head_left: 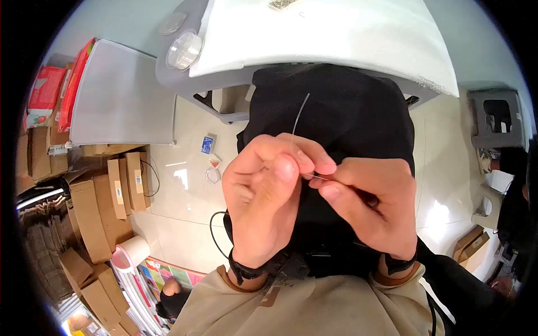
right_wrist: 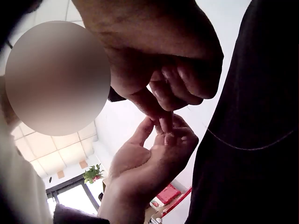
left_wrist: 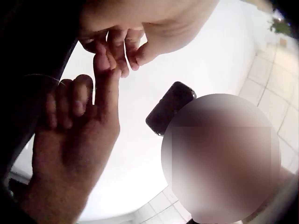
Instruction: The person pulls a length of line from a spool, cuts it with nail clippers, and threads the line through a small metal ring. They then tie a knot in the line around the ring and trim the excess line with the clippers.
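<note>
A thin, pale translucent strand [head_left: 300, 112], like fishing line, rises in a curve from behind the fingers of my left hand [head_left: 263, 190]. That hand pinches it between thumb and fingertips. A short stretch of the strand runs across the small gap to my right hand [head_left: 378, 196], whose thumb and index finger pinch it, fingertips close to the left ones. Both hands are over the black cloth on my lap. In the right wrist view the loose strand [right_wrist: 247, 149] sags in an arc against the dark cloth; in the left wrist view a bit of strand [left_wrist: 44, 75] shows faintly.
Ahead stands a white-covered table [head_left: 336, 42] with a small pile of gold-coloured bits [head_left: 282, 4] at its far edge. A clear round container [head_left: 185, 50] sits on the grey ledge at left. A blue box [head_left: 208, 144] lies on the floor, cardboard boxes [head_left: 89, 218] farther left.
</note>
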Available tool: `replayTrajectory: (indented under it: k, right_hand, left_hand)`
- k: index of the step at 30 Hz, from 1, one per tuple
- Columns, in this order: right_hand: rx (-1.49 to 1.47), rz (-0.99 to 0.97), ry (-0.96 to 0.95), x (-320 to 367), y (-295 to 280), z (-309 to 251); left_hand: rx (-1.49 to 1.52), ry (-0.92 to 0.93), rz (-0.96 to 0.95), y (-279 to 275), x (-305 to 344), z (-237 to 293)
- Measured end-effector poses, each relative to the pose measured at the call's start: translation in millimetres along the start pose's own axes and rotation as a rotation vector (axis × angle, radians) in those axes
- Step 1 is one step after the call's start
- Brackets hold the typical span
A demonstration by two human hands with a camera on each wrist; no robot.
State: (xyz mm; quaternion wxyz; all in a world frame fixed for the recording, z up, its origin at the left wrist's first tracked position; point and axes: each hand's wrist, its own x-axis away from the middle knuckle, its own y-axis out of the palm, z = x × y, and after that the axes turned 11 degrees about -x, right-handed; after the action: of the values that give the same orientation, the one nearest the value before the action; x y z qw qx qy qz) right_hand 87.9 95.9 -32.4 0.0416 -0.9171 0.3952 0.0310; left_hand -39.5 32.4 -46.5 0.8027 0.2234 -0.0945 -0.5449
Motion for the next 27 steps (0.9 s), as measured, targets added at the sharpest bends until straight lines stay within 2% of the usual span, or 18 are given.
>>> replayTrajectory:
  k: [1,2,3,5,8,11,16,18,19,22,25,27]
  right_hand:
    - [-0.014,0.002,0.041,2,-4,-3]
    - [-0.04,0.005,0.161,4,-9,-10]
    - [-0.041,0.035,0.128,6,-13,-9]
    - [-0.041,0.09,0.06,9,-21,-4]
    - [0.26,0.099,-0.089,7,-35,-16]
    - [0.554,0.118,-0.313,4,-43,-19]
    - [0.734,-0.069,-0.497,-7,-59,-39]
    - [0.747,-0.134,-0.541,-18,-61,-42]
    - [0.771,-0.173,-0.539,-25,-60,-46]
    - [0.712,-0.375,-0.397,-51,-53,-55]
    - [0.558,-0.454,-0.364,-66,-55,-36]
    - [0.498,-0.465,-0.351,-69,-63,-23]
  left_hand:
    - [0.02,-0.034,-0.009,3,-1,0]
    - [0.093,-0.041,-0.017,1,-2,-2]
    - [0.167,-0.047,-0.024,-3,-5,-7]
    - [0.117,-0.055,-0.037,-7,-5,-9]
    - [-0.215,-0.092,-0.057,-7,-1,-4]
    - [-0.62,-0.055,-0.19,1,-4,6]
    - [-0.868,-0.103,-0.255,6,-12,11]
    - [-0.903,-0.161,-0.298,12,-15,15]
    - [-0.825,-0.154,-0.342,10,-15,12]
    - [-0.672,-0.15,-0.456,3,-15,5]
    - [-0.553,-0.248,-0.376,2,-13,3]
    - [-0.484,-0.295,-0.392,0,-15,4]
